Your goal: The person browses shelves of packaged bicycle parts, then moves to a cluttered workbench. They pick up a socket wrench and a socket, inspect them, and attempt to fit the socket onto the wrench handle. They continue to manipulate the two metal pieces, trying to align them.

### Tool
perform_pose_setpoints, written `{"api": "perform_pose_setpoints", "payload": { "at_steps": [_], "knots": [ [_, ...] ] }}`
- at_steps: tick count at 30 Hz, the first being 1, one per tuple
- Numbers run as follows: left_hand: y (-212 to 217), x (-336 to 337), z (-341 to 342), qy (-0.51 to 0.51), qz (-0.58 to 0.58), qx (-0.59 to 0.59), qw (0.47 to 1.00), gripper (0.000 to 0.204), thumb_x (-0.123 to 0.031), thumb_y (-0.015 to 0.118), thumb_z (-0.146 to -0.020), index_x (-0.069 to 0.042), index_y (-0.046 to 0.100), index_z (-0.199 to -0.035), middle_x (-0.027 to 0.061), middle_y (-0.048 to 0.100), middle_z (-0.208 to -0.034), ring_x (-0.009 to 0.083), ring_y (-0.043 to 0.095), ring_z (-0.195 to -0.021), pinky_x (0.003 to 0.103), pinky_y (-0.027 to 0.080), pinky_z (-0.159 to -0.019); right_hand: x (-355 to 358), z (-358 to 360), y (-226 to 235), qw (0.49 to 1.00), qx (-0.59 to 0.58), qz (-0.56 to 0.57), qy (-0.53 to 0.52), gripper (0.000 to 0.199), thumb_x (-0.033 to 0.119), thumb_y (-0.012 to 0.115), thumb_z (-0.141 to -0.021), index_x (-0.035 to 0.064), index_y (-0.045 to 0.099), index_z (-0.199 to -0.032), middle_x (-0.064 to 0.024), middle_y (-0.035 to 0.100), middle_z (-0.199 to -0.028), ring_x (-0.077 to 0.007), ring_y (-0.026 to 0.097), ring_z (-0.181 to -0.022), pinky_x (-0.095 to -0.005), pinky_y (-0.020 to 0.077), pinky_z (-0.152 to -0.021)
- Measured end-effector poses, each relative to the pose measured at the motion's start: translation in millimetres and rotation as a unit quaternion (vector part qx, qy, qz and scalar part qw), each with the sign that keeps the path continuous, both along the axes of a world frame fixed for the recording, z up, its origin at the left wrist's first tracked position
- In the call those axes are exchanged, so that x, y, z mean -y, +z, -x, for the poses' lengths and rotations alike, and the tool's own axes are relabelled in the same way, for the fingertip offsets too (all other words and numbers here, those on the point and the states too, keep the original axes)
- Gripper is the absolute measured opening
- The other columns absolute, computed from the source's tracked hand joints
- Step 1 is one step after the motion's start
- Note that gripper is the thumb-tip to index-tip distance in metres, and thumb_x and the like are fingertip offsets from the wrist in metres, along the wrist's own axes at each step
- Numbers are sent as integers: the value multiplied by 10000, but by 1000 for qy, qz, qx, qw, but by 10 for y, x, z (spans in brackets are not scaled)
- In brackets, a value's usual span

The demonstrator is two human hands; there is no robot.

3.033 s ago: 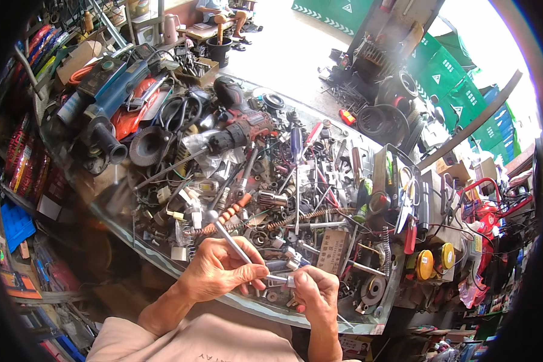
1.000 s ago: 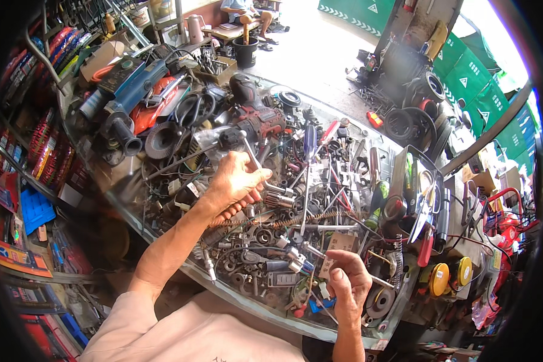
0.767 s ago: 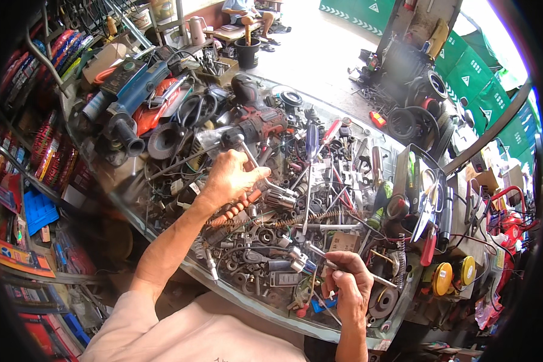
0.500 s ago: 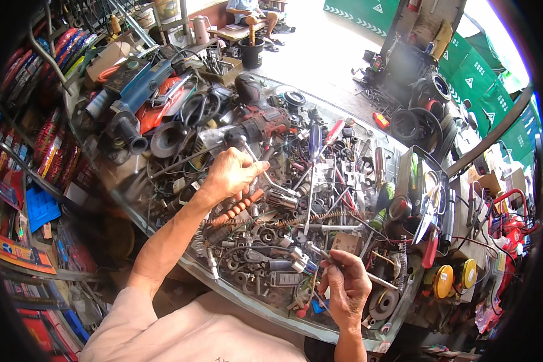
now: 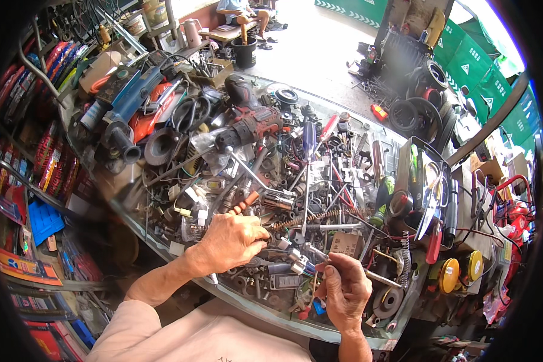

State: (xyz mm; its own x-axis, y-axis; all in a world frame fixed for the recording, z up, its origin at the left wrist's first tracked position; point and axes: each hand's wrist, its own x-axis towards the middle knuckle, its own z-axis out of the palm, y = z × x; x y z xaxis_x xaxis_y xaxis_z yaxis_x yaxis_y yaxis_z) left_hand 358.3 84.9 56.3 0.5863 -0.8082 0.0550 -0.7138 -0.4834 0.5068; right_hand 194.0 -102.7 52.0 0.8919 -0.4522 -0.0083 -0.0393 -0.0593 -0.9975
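Note:
My left hand (image 5: 226, 242) is over the near part of a crowded pile of loose metal parts. Its fingers are curled close together, and whatever may be beneath them is hidden. Just beyond it lie an orange spiral piece (image 5: 245, 204) and a ribbed metal cylinder (image 5: 278, 200); a long coil spring (image 5: 319, 216) stretches away to the right. Lower right, my right hand (image 5: 347, 288) pinches a slim metal rod (image 5: 315, 251) between thumb and fingers. Beside the rod's tip sits a shiny metal fitting (image 5: 298, 263).
A red-and-black power drill (image 5: 256, 125) rests behind my left hand. Blue-handled (image 5: 309, 142) and red-handled (image 5: 330, 125) screwdrivers lie across the pile. To the right stands a tray with scissors (image 5: 429, 208). The table's near edge (image 5: 271, 317) runs before me. Far off, a person (image 5: 247, 15) sits.
My left hand has come down and nearer, from beside the drill to the near part of the pile. The right hand holds the rod in nearly the same place. The view has shifted slightly.

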Motion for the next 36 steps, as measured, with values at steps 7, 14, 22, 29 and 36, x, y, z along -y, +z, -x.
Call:
{"api": "perform_pose_setpoints", "payload": {
  "at_steps": [7,14,22,29,36],
  "knots": [
    [27,62,59,-54,-73,132,987,80,-73,640,-768,-56,604,-837,66,546,-839,249,631,-723,377,513,-626,2,-2,-12,1000,-2,4,-1,227,23,587,-920,-56,541,-1128,-137,696,-876,-83,604,-558,-203,487,-487],
    [-42,9,27,-85,-25,133,987,99,-45,637,-756,-42,590,-843,78,542,-848,245,625,-729,374,496,-625,5,0,15,1000,-1,5,-8,225,22,584,-921,-54,541,-1128,-134,697,-867,-85,607,-559,-203,483,-485],
    [-50,14,31,-55,-33,84,994,147,-117,639,-832,-17,577,-920,101,556,-885,285,619,-739,372,493,-644,-23,3,3,1000,1,20,-9,212,6,582,-915,-49,552,-1118,-130,698,-860,-86,611,-554,-208,483,-483],
    [71,1,-17,-46,0,-23,999,146,-151,645,-820,-29,581,-868,95,589,-841,299,620,-752,412,491,-754,-1,16,-6,1000,22,8,-16,211,5,582,-916,-53,553,-1116,-137,691,-874,-85,612,-573,-209,488,-481],
    [188,39,-100,-3,288,-581,761,167,-64,658,-849,21,588,-975,111,658,-888,121,632,-669,203,462,-550,-1,8,55,997,47,-39,-44,186,52,566,-940,-39,553,-1101,-130,690,-852,-76,567,-496,-190,442,-437]
  ]
}}
